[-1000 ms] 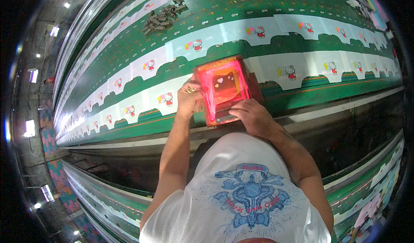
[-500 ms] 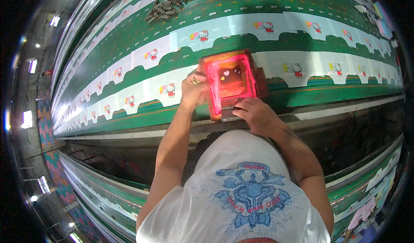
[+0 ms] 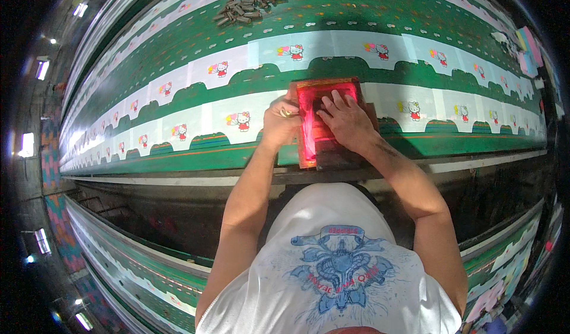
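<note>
A small screen-printing frame [image 3: 326,83] with bright red-pink borders lies over the near row of white pieces. My left hand [image 3: 280,124] is closed on its left side rail. Inside the frame, my right hand [image 3: 351,125] reaches toward the far half, fingers bent over a dark squeegee [image 3: 319,110] that they mostly cover. White cut pieces [image 3: 219,119] with wavy near edges run left and right of the frame. Many carry a small printed cartoon cat in red with balloons. The print under the frame is hidden.
The long green table [image 3: 237,157] curves across the view, with a pale rail [image 3: 231,180] along its near edge. A second row of white pieces [image 3: 276,49] lies farther back. Beyond it sits a heap of grey metal pieces [image 3: 246,8]. Another printing table [image 3: 142,257] stands behind me.
My right hand has moved from the frame's near edge to its far half, now covering much of the mesh. My left hand stays on the left rail.
</note>
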The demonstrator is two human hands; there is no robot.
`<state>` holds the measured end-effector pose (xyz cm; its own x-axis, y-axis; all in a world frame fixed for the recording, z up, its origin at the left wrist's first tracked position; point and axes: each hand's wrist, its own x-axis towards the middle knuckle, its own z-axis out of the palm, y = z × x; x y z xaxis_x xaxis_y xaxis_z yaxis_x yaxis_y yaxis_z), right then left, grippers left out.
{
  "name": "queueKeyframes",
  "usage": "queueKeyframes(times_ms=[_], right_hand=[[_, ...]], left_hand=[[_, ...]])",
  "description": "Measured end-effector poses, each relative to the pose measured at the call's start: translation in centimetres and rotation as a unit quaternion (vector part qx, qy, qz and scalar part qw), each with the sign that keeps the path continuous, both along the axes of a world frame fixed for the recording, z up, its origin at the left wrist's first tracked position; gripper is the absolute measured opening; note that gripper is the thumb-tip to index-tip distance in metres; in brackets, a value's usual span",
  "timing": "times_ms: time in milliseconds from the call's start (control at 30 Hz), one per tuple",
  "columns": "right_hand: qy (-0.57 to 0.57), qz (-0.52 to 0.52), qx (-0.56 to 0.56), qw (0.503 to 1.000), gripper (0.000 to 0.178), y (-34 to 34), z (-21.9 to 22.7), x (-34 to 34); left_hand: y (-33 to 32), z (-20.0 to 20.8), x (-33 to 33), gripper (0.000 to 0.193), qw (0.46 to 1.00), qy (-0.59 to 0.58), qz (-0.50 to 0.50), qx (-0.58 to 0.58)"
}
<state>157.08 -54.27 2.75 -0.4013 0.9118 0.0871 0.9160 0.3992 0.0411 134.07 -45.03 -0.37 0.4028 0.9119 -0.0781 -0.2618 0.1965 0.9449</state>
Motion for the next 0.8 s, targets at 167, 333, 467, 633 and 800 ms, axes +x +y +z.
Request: queueKeyframes(times_ms=[167,333,467,633,800], right_hand=[[0.0,0.006,-0.024,1.0,0.045,0.8,-0.7,-0.4],[0.166,-0.006,0.04,0.985,0.043,-1.6,4.7,1.3],[0.285,0.084,-0.076,0.952,0.045,-7.1,6.6,2.2],[0.207,0.072,-0.004,0.976,0.04,-9.7,3.9,1.2],[0.179,0.018,-0.012,0.984,0.032,-8.3,4.7,0.2]], left_hand=[[0.0,0.0,0.2,0.033,1.0,0.004,0.013,-0.009],[0.2,-0.6,-0.4,0.031,0.999,0.047,-0.007,-0.007],[-0.4,-0.1,-0.1,0.032,1.0,0.012,0.008,0.005],[-0.2,-0.2,0.0,0.033,1.0,-0.023,-0.002,-0.017],[0.5,-1.5,-1.2,0.036,0.998,0.019,-0.025,-0.046]])
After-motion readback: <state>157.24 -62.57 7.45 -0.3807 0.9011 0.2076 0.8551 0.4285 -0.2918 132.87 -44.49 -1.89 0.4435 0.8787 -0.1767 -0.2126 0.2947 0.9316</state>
